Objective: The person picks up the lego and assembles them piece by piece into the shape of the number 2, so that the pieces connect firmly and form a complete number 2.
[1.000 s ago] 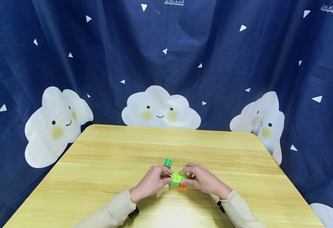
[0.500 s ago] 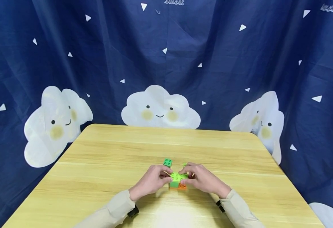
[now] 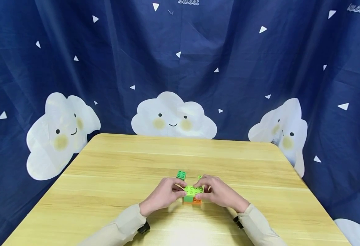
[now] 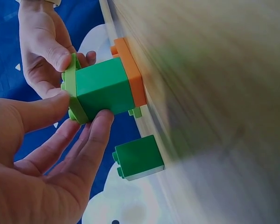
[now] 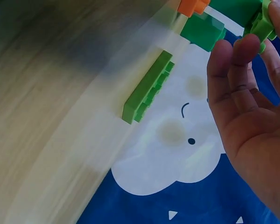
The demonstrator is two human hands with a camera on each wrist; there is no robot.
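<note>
A light green toy building plate lies on top of a green block, and beneath that is an orange plate on the table. My left hand pinches the left end of the light green plate, thumb near and fingers behind; in the left wrist view a fingertip also touches the green block. My right hand pinches the same plate at its right end. In the right wrist view the stack is partly cut off by the frame edge and hidden by fingers.
A separate green block stands just behind the stack, to the left. Another long light green piece lies on the table behind the right hand. A dark blue curtain with clouds hangs beyond the far edge.
</note>
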